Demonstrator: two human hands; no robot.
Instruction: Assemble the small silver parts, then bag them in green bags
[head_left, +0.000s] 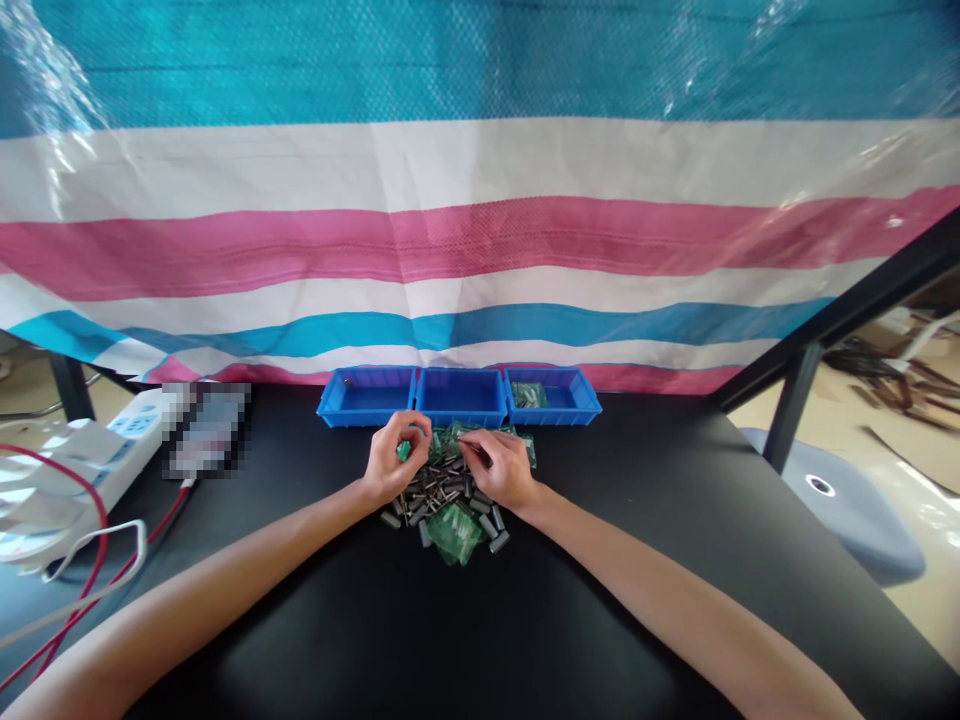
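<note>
My left hand [391,460] is curled at the left side of a pile, thumb and fingers bent into a loop. A small bright green piece [403,450] shows inside that curl; its kind is unclear. Across from it, my right hand [502,468] pinches thumb and fingertips together over the pile, and whatever is between them is too small to make out. Beneath and between both hands lie loose dark grey cylinders [499,541], thin metal pins [442,484] and see-through green flat pieces [454,533].
Three blue bins [367,418] stand in a row behind the pile; the right one holds green pieces [529,395]. On the left are a white power strip [112,450], red and white cables [101,510] and a blurred-out device. A striped sheet [480,240] hangs behind the black table [637,500].
</note>
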